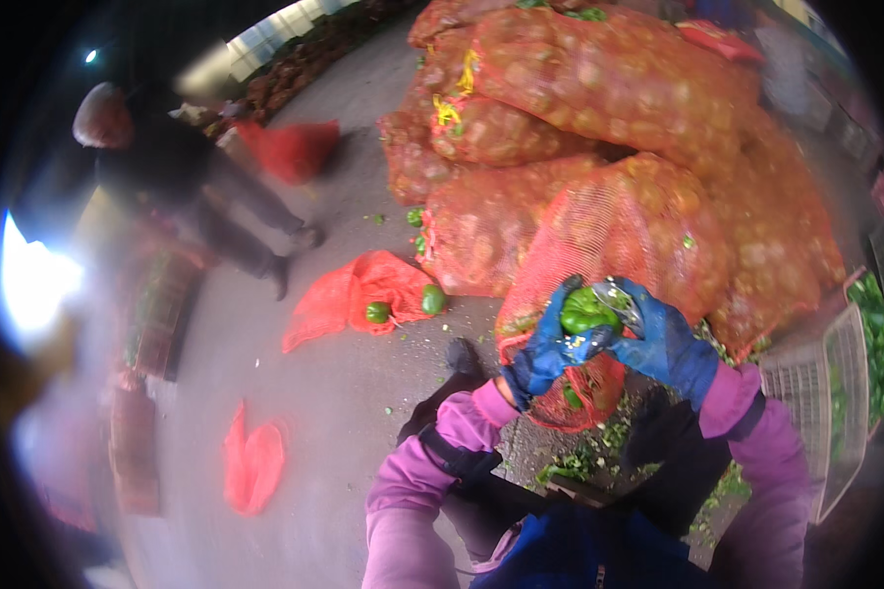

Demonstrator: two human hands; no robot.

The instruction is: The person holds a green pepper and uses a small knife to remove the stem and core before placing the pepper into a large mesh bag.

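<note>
My left hand (542,355), in a blue glove, is closed around the left side of a green bell pepper (587,308). From the other side my right hand (664,339), gloved in blue too, grips a shiny, curved metal-looking thing (622,300) against the pepper. What exactly this thing is cannot be made out. Behind and under my hands stands a red mesh sack (572,234) with its mouth toward me, and a green piece (572,397) shows inside the mesh. Pale and green scraps (578,461) litter the ground below.
Filled mesh sacks (599,74) are piled ahead. Two green peppers (378,312) lie by a flattened red sack (339,299), left of me. Another red sack (253,461) lies nearer. At right stands a pale crate (805,383) beside green produce (872,334). A person (182,172) stands at far left.
</note>
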